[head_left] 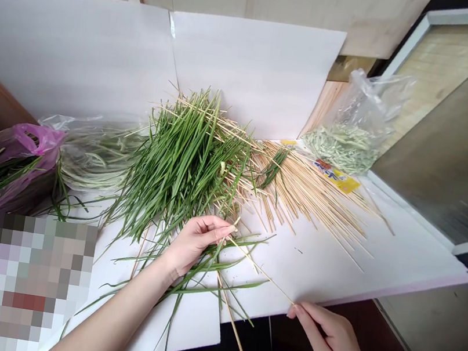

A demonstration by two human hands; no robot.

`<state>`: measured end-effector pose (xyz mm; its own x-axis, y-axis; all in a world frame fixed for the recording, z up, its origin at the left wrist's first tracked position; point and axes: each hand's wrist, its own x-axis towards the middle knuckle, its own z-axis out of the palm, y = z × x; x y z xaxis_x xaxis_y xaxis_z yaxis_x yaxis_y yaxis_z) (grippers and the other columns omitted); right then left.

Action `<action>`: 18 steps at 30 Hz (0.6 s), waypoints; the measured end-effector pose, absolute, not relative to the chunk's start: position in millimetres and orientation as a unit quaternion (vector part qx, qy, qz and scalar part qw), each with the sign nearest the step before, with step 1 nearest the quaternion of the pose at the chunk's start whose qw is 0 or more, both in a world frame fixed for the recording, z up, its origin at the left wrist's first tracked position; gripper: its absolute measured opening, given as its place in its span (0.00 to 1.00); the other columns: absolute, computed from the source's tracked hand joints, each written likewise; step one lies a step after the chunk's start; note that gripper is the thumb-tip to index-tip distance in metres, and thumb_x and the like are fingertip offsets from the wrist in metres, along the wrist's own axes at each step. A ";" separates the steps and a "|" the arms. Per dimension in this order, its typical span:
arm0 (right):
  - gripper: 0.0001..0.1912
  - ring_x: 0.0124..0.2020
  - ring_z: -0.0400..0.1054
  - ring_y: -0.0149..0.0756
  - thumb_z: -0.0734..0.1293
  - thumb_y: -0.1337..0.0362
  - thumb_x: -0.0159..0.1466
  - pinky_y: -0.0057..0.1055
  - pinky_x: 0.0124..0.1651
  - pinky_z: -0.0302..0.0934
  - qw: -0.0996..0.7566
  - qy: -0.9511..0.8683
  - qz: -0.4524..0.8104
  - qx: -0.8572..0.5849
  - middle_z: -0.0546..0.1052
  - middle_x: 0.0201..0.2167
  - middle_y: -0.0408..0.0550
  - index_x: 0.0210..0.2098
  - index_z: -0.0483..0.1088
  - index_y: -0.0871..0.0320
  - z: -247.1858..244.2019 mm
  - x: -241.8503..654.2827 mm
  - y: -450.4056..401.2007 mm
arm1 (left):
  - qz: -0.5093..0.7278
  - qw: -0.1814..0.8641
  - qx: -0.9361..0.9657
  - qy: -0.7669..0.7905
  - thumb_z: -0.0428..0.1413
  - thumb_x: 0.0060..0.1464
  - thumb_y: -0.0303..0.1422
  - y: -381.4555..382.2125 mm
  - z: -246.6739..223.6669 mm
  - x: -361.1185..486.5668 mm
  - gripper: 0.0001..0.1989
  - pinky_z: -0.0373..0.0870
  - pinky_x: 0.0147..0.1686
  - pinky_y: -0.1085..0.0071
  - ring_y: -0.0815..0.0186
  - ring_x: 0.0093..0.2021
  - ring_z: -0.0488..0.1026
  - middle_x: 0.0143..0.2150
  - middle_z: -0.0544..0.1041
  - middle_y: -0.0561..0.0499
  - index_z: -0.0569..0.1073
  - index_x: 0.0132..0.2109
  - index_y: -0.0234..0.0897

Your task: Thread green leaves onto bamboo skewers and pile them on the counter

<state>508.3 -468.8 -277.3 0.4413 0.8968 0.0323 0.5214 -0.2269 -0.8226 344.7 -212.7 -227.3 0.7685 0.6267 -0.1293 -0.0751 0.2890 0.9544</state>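
Observation:
My left hand [202,238] is closed in a pinch over the table, at the front of a heap of long green chives [184,156]. A pale end pokes up past its thumb and fingertip. From that pinch a thin bamboo skewer [261,270] slants down to the right. Its other end sits between the thumb and fingers of my right hand [320,329], at the table's front edge. Under my left hand lie loose chive leaves [244,285]. Another skewer [236,337] sticks out from them over the edge. Whether the left fingers also hold a leaf I cannot tell.
Many bamboo skewers [319,194] fan out at the back right, with a small tied green bundle [274,167] on them. A clear bag [355,129] of pale green pieces stands behind. Another clear bag [96,155] and a pink bag [41,141] of greens lie left.

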 end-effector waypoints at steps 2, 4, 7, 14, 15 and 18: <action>0.19 0.36 0.76 0.40 0.59 0.55 0.72 0.26 0.40 0.67 0.405 -0.462 0.238 -0.752 0.80 0.31 0.47 0.32 0.76 0.55 -274.8 506.1 -468.3 | 0.236 0.760 0.549 0.256 0.68 0.49 0.36 -212.9 -227.8 345.2 0.09 0.63 0.32 0.77 0.74 0.28 0.68 0.27 0.77 0.52 0.82 0.33 0.33; 0.19 0.35 0.75 0.40 0.59 0.54 0.72 0.26 0.40 0.66 0.408 -0.450 0.244 -0.756 0.79 0.31 0.46 0.32 0.75 0.55 -272.7 504.4 -468.1 | 0.244 0.757 0.548 0.261 0.69 0.47 0.35 -213.1 -228.4 345.8 0.09 0.64 0.32 0.77 0.74 0.28 0.68 0.27 0.77 0.52 0.82 0.33 0.33; 0.20 0.35 0.75 0.40 0.59 0.53 0.72 0.26 0.40 0.65 0.409 -0.441 0.259 -0.756 0.79 0.30 0.45 0.31 0.74 0.55 -271.3 503.6 -468.5 | 0.256 0.750 0.548 0.266 0.70 0.45 0.34 -213.2 -229.7 346.1 0.09 0.65 0.33 0.78 0.74 0.28 0.69 0.27 0.78 0.52 0.82 0.33 0.34; 0.19 0.35 0.74 0.39 0.59 0.52 0.72 0.26 0.40 0.64 0.418 -0.425 0.277 -0.754 0.78 0.30 0.44 0.31 0.73 0.54 -272.8 504.2 -469.9 | 0.269 0.745 0.545 0.275 0.71 0.42 0.33 -213.8 -231.0 346.2 0.09 0.66 0.32 0.77 0.74 0.28 0.70 0.27 0.79 0.52 0.82 0.32 0.34; 0.19 0.35 0.74 0.39 0.59 0.52 0.72 0.27 0.40 0.64 0.420 -0.422 0.278 -0.754 0.78 0.30 0.44 0.31 0.73 0.54 -273.0 504.1 -469.9 | 0.272 0.743 0.545 0.276 0.71 0.41 0.33 -214.3 -230.6 346.6 0.10 0.66 0.32 0.77 0.73 0.28 0.70 0.27 0.79 0.51 0.82 0.31 0.34; 0.20 0.35 0.73 0.40 0.59 0.52 0.72 0.27 0.38 0.64 0.423 -0.419 0.278 -0.754 0.78 0.30 0.45 0.31 0.73 0.55 -273.3 503.4 -469.6 | 0.280 0.737 0.548 0.279 0.72 0.40 0.33 -216.1 -228.9 347.5 0.10 0.67 0.32 0.76 0.73 0.27 0.70 0.26 0.79 0.51 0.82 0.31 0.34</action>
<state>503.4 -469.6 -273.3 0.4940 0.8671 -0.0644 0.3965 -0.2906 -0.8708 347.5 -216.1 -228.9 0.6880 0.7183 -0.1036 -0.1074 0.2419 0.9643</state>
